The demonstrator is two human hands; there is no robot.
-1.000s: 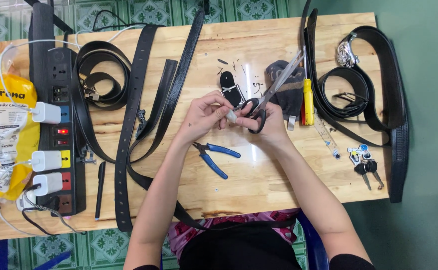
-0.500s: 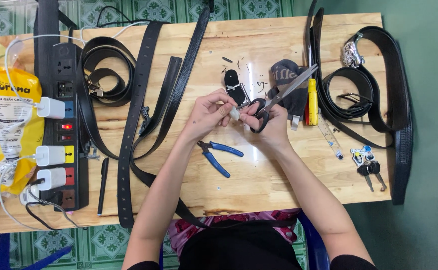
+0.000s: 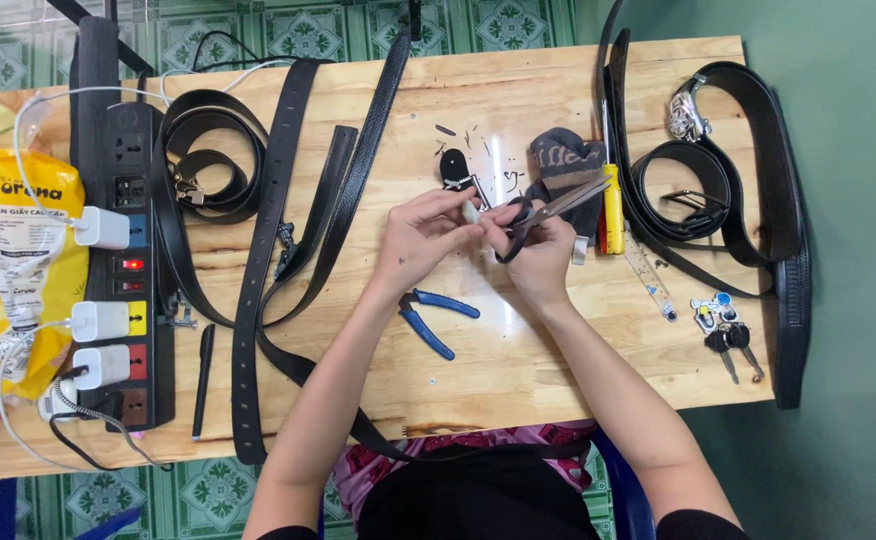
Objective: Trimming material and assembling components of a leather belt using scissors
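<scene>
My left hand (image 3: 426, 236) pinches a small pale piece (image 3: 471, 212) next to a short black leather tab with a metal buckle (image 3: 455, 168). My right hand (image 3: 538, 250) grips black-handled scissors (image 3: 558, 205), blades pointing up and to the right, close against the left fingertips. Both hands meet over the middle of the wooden table (image 3: 518, 370). Blue-handled pliers (image 3: 430, 313) lie just below my left wrist. Small black scraps lie on the wood above the hands.
Long black belts (image 3: 268, 230) run across the table's left half. Coiled belts (image 3: 718, 180) sit at the right, with a yellow-handled tool (image 3: 613, 210), a clear ruler (image 3: 648, 272) and keys (image 3: 726, 330). A black power strip (image 3: 128, 270) with white chargers and a yellow packet (image 3: 13, 260) are at the left.
The scissors have tilted a little flatter in my right hand. Both hands stay together at the same spot on the table.
</scene>
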